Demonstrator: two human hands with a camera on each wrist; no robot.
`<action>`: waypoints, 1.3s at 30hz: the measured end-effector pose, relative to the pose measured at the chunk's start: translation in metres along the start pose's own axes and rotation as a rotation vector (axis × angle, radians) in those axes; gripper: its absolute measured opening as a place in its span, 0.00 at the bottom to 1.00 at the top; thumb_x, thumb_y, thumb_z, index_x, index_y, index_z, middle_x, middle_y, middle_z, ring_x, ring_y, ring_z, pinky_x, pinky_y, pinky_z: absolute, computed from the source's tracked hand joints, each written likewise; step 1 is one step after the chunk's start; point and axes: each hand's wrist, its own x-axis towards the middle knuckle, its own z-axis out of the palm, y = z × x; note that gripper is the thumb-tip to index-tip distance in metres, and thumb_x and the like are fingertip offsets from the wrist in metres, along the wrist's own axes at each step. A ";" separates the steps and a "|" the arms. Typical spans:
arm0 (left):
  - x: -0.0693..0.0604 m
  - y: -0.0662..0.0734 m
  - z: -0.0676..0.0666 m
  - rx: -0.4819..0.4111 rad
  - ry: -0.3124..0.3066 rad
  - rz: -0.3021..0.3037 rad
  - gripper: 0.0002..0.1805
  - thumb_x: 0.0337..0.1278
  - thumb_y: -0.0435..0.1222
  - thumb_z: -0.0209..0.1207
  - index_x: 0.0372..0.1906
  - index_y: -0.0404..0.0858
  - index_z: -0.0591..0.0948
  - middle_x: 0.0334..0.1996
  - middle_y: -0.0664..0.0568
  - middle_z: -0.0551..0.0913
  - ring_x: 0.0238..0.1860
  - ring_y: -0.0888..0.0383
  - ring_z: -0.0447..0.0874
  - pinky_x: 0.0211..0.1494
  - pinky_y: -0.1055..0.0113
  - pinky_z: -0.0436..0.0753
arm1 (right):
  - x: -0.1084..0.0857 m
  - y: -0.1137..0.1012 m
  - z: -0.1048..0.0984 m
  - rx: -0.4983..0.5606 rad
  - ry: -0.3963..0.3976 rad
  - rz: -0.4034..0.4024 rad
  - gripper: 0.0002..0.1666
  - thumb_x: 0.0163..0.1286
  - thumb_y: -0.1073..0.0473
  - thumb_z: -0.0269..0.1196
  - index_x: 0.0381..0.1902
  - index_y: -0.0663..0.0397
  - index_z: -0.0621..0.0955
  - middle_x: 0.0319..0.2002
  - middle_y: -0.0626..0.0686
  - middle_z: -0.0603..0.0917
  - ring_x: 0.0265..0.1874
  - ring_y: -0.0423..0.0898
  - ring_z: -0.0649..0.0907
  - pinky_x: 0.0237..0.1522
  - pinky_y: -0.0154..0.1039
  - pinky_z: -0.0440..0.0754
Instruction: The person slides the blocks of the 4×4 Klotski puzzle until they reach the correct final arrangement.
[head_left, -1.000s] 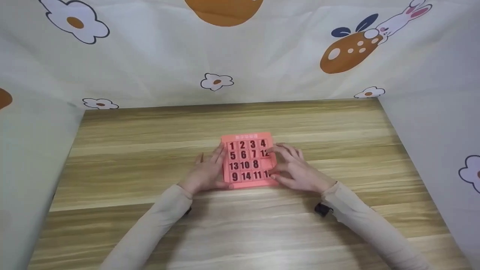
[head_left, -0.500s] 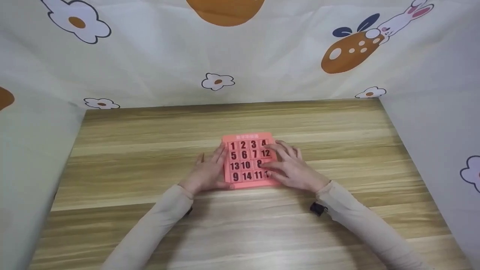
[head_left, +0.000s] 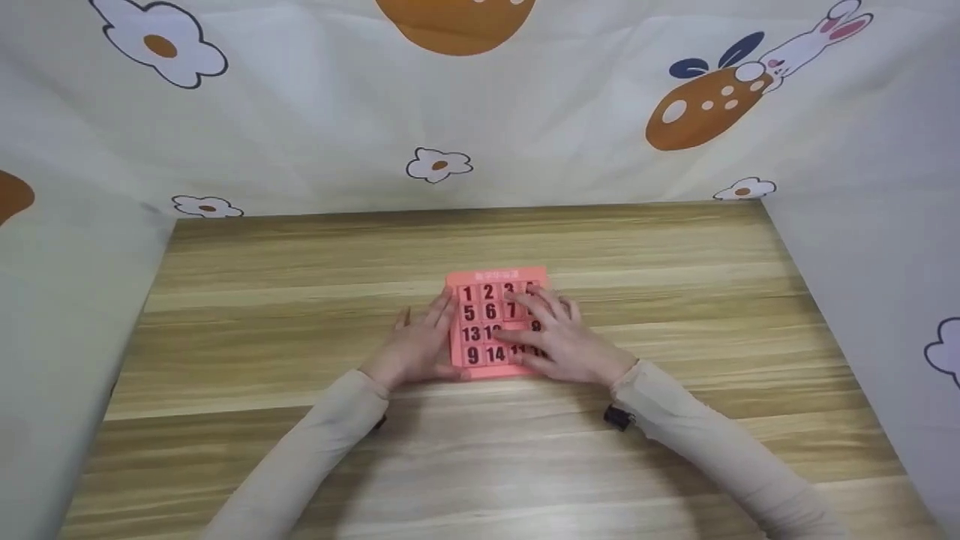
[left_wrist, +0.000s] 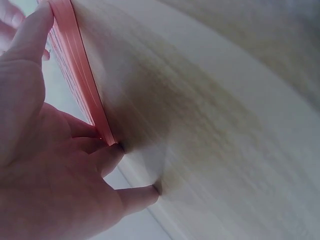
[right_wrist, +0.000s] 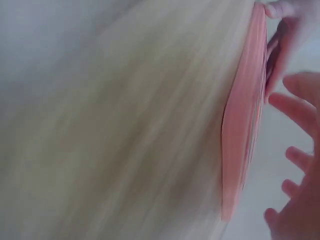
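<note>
A coral-pink number sliding puzzle (head_left: 491, 371) lies flat on the wooden table, its square tiles printed with black numerals. My left hand (head_left: 414, 349) holds its left side, thumb at the near corner and fingers along the edge. In the left wrist view, one fingertip (left_wrist: 156, 192) reaches down to the tabletop beside the puzzle's side wall (left_wrist: 82, 65). My right hand (head_left: 574, 345) spreads over the right half, index finger reaching toward tile 10 across the gap in the third row. It covers several right-hand tiles, and contact is hard to judge in the right wrist view.
The wood-grain table (head_left: 300, 262) extends around the puzzle on all sides. A pale cloth (head_left: 322, 112) with flowers and orange shapes stands as a wall behind it, and plain pale panels close off the left and right. Dark wrist devices (head_left: 619, 417) sit under the sleeves.
My right hand has moved left over the tiles. Tile 8 has slid right, so the third-row gap now lies between 10 and 8. The left hand stays in place.
</note>
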 end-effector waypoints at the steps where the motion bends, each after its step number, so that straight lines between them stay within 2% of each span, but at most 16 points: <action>1: 0.000 0.000 0.000 -0.003 0.000 0.002 0.67 0.44 0.63 0.64 0.76 0.34 0.38 0.76 0.45 0.30 0.75 0.50 0.33 0.71 0.39 0.38 | 0.001 -0.002 0.000 0.006 -0.001 -0.001 0.21 0.71 0.46 0.57 0.59 0.41 0.81 0.73 0.60 0.56 0.70 0.65 0.52 0.62 0.71 0.53; 5: -0.002 0.000 0.002 -0.012 -0.004 -0.001 0.67 0.44 0.64 0.64 0.76 0.35 0.37 0.75 0.46 0.29 0.75 0.51 0.33 0.71 0.40 0.38 | 0.003 -0.004 -0.003 0.005 0.085 0.067 0.12 0.69 0.50 0.60 0.39 0.47 0.88 0.72 0.56 0.61 0.71 0.62 0.53 0.62 0.70 0.53; 7: -0.002 0.000 0.002 -0.015 -0.002 0.000 0.67 0.44 0.63 0.64 0.76 0.35 0.37 0.75 0.46 0.28 0.75 0.51 0.33 0.71 0.40 0.38 | 0.004 -0.003 -0.004 -0.007 0.121 0.101 0.10 0.67 0.52 0.62 0.35 0.48 0.88 0.71 0.56 0.63 0.71 0.62 0.53 0.62 0.69 0.53; 9: -0.002 0.000 0.002 -0.011 0.002 0.000 0.67 0.44 0.63 0.65 0.76 0.35 0.37 0.75 0.45 0.28 0.75 0.50 0.33 0.71 0.39 0.38 | 0.006 -0.002 -0.004 -0.011 0.107 0.117 0.12 0.67 0.51 0.62 0.41 0.48 0.87 0.72 0.57 0.61 0.72 0.61 0.52 0.63 0.69 0.52; 12: -0.003 -0.001 0.001 -0.001 0.000 0.002 0.67 0.44 0.63 0.64 0.76 0.34 0.37 0.75 0.45 0.29 0.75 0.50 0.33 0.71 0.39 0.39 | 0.011 -0.001 -0.002 0.012 0.040 0.125 0.22 0.69 0.48 0.60 0.58 0.46 0.81 0.74 0.58 0.55 0.72 0.61 0.49 0.63 0.71 0.50; 15: -0.003 0.000 0.000 0.000 0.000 0.007 0.67 0.44 0.63 0.64 0.76 0.34 0.38 0.75 0.44 0.29 0.75 0.50 0.34 0.71 0.38 0.39 | 0.017 -0.001 0.001 0.041 -0.019 0.122 0.28 0.71 0.45 0.56 0.66 0.44 0.75 0.76 0.58 0.49 0.73 0.61 0.46 0.63 0.72 0.49; 17: -0.003 0.000 0.000 -0.005 -0.002 0.010 0.67 0.44 0.63 0.64 0.76 0.33 0.38 0.75 0.44 0.30 0.75 0.50 0.33 0.70 0.38 0.39 | 0.019 0.000 0.002 0.064 -0.027 0.107 0.27 0.71 0.45 0.56 0.65 0.45 0.76 0.75 0.57 0.50 0.72 0.61 0.47 0.64 0.71 0.49; 23: -0.003 0.001 -0.002 -0.010 -0.021 0.001 0.67 0.45 0.63 0.64 0.76 0.33 0.38 0.75 0.44 0.29 0.75 0.49 0.33 0.70 0.38 0.38 | 0.014 0.000 0.001 0.133 0.000 0.012 0.17 0.69 0.48 0.60 0.51 0.45 0.85 0.72 0.55 0.60 0.71 0.59 0.53 0.64 0.66 0.51; 25: -0.002 0.001 -0.002 -0.002 -0.022 -0.004 0.67 0.45 0.62 0.64 0.76 0.33 0.38 0.75 0.44 0.29 0.75 0.49 0.34 0.70 0.38 0.39 | 0.012 0.000 0.001 0.103 0.039 0.026 0.16 0.69 0.49 0.60 0.50 0.46 0.85 0.71 0.56 0.61 0.71 0.59 0.54 0.64 0.67 0.51; 29: -0.003 0.001 -0.003 0.013 -0.023 -0.012 0.67 0.45 0.62 0.64 0.76 0.33 0.37 0.75 0.44 0.29 0.75 0.49 0.33 0.70 0.38 0.39 | 0.012 0.001 0.001 0.018 0.121 0.110 0.16 0.68 0.51 0.61 0.48 0.52 0.84 0.69 0.60 0.63 0.70 0.59 0.55 0.63 0.67 0.53; 31: -0.002 0.001 -0.004 0.016 -0.026 -0.015 0.67 0.45 0.63 0.63 0.76 0.34 0.37 0.75 0.44 0.29 0.75 0.49 0.34 0.71 0.39 0.39 | 0.013 0.001 0.001 -0.003 0.098 0.120 0.18 0.68 0.49 0.60 0.51 0.52 0.83 0.70 0.61 0.61 0.70 0.60 0.54 0.64 0.67 0.52; 36: -0.001 0.002 -0.004 0.009 -0.024 -0.018 0.67 0.44 0.63 0.63 0.76 0.34 0.38 0.75 0.45 0.29 0.75 0.49 0.36 0.71 0.39 0.38 | 0.017 -0.002 0.001 -0.013 -0.052 0.076 0.29 0.71 0.43 0.55 0.66 0.45 0.74 0.73 0.61 0.54 0.71 0.62 0.50 0.64 0.68 0.52; 39: -0.001 0.002 -0.004 0.003 -0.027 -0.021 0.67 0.44 0.63 0.64 0.76 0.34 0.38 0.75 0.45 0.29 0.75 0.48 0.36 0.71 0.39 0.38 | 0.016 0.001 -0.001 -0.032 -0.006 0.106 0.28 0.72 0.44 0.55 0.64 0.49 0.75 0.72 0.62 0.56 0.71 0.61 0.52 0.65 0.67 0.52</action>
